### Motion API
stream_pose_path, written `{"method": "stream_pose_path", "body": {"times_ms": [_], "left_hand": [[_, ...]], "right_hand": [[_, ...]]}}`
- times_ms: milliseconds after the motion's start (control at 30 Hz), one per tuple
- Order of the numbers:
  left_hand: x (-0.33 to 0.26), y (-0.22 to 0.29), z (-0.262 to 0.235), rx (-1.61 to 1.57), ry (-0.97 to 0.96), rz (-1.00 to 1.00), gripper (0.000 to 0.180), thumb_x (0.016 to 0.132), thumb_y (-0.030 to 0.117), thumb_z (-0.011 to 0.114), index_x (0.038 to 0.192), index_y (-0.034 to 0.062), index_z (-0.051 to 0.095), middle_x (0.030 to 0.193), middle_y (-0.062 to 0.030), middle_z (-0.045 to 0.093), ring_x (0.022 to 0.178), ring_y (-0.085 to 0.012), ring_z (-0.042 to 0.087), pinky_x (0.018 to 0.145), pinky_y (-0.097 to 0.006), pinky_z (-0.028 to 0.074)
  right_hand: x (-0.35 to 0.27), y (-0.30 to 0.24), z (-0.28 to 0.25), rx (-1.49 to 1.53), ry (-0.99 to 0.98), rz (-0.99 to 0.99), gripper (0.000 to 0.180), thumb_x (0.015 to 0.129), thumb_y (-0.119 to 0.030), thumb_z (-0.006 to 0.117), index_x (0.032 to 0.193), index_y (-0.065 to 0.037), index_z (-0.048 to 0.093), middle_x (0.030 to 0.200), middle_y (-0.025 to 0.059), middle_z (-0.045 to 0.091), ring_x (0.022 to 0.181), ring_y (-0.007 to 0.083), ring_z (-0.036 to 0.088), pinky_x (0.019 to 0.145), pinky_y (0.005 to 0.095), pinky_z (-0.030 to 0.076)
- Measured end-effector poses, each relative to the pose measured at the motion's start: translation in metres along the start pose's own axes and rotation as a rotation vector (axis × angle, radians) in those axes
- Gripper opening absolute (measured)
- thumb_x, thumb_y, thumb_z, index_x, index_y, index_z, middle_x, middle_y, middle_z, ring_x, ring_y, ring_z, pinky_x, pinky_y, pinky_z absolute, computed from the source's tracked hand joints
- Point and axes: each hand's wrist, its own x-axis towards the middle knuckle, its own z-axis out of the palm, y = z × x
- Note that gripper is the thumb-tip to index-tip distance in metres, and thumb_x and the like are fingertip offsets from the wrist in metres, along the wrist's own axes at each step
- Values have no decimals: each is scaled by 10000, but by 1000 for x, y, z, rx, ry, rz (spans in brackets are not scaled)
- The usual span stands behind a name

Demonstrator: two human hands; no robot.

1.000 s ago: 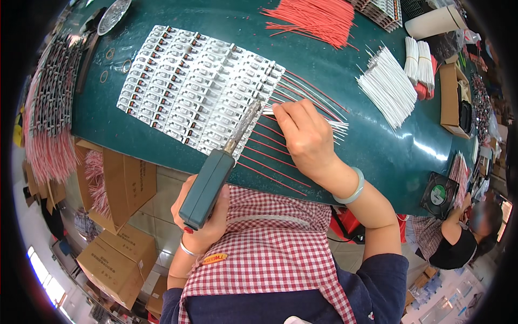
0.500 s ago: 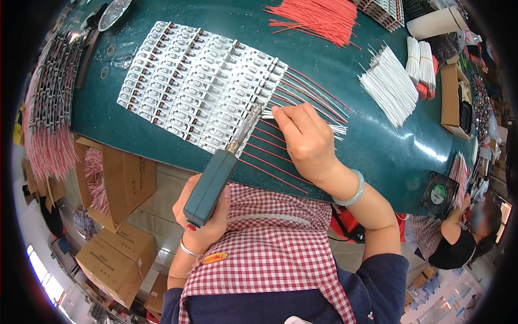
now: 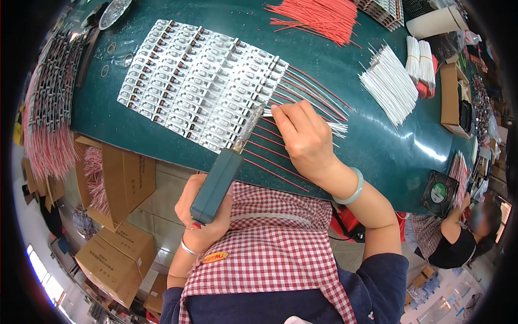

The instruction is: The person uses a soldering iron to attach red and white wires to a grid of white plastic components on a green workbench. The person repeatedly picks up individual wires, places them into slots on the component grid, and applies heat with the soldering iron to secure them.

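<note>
My left hand (image 3: 204, 206) is wrapped round the green handle of a soldering gun (image 3: 217, 186). Its metal shaft slants up along the right edge of a panel of small white modules (image 3: 189, 81), laid out in rows. The tip ends close to my right hand (image 3: 306, 135), which is closed in a pinch on white wires (image 3: 338, 128) by the panel's edge. Red wires (image 3: 278, 162) stick out from the same edge, below and above that hand. The exact joint under the tip is too small to make out.
A red wire pile (image 3: 318, 19) lies at the back, a white wire pile (image 3: 389, 86) to its right. Bundled white wires (image 3: 420, 62) and an open carton (image 3: 454, 102) stand further right. Wired modules (image 3: 51, 102) hang at the left. A co-worker (image 3: 458, 232) sits at right.
The soldering gun and my left hand have shifted slightly right. My right hand has moved a little up and left, still pinching by the panel's edge.
</note>
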Motion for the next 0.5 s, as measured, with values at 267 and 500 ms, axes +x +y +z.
{"method": "stream_pose_path", "body": {"times_ms": [267,500], "left_hand": [[-21,-18,-5,5,31,-12,244,741,-9,748,967,-63,676,928,-171,689,766,-272,701,680,-297,545],[-16,-10,-10,42,16,36,248,750,-19,751,981,-69,676,950,-175,693,807,-277,708,717,-306,553]], "right_hand": [[0,-1,0,-17,-5,4,294,654,-29,648,931,69,659,819,84,588,770,203,565,575,281,504],[-3,-7,-5,95,54,39,311,665,42,647,974,52,670,869,100,635,734,237,602,578,316,510]]}}
